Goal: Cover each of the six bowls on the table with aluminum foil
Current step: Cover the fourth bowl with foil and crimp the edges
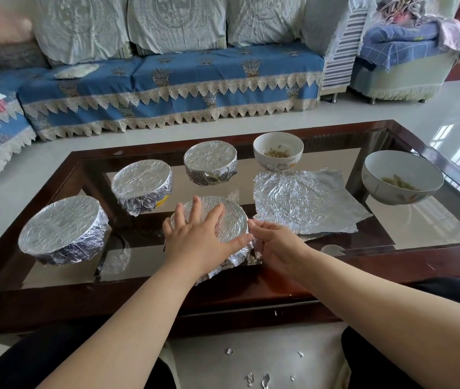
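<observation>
my left hand (195, 237) lies flat with fingers spread on top of the fourth foil-covered bowl (223, 220), pressing the sheet down, while my right hand (276, 242) has its fingers curled at the bowl's right rim, pinching the loose foil skirt against the side. so the step in hand, as i judge it, is crimping the edge of this fourth cover; it sits at the near middle of the desk (335, 279), right in front of me. the bowl stands upright, mouth up under the foil, and being round it has no long axis to speak of. outward from there, three finished bowls run back on the left: the near left bowl (63, 228), the middle wrapped bowl (141, 183) and the far wrapped bowl (210, 161). just right of my hands a spare foil sheet (307, 200) lies flat and crumpled, its longer side running roughly left to right. behind it the small open bowl (278, 150) and, well off to the right, the large open bowl (403, 176) both stand upright and uncovered with food inside. next i would need to finish tucking the skirt all round, then lift the sheet over one open bowl.
</observation>
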`<state>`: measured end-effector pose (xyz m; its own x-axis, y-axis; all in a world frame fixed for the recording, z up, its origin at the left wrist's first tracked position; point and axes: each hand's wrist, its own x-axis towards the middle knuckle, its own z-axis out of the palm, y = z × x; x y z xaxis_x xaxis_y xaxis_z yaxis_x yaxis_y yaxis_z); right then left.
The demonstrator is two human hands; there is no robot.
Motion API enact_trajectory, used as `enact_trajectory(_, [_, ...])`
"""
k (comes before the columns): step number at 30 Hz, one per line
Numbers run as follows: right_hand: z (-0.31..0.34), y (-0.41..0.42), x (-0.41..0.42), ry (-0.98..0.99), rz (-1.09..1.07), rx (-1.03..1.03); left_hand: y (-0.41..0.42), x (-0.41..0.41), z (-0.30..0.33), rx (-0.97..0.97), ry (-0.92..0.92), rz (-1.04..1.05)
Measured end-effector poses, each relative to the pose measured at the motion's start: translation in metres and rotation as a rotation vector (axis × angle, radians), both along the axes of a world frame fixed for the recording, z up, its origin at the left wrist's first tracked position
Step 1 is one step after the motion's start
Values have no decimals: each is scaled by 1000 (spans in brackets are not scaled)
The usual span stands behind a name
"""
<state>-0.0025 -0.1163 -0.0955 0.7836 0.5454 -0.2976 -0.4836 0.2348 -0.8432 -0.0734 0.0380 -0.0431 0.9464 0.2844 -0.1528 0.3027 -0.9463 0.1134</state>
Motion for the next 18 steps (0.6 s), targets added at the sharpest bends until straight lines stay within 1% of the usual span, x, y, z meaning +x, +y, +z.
enact_trajectory(7, [-2, 7, -9, -11, -102, -47, -1, -1, 2, 2, 13, 2])
enact_trajectory(11, [-1, 14, -13, -35, -180, -143, -1, 0, 2, 7, 15, -1])
enact_trajectory(18, [3, 26, -14, 26, -290, -222, -2, 0, 2, 2, 14, 11])
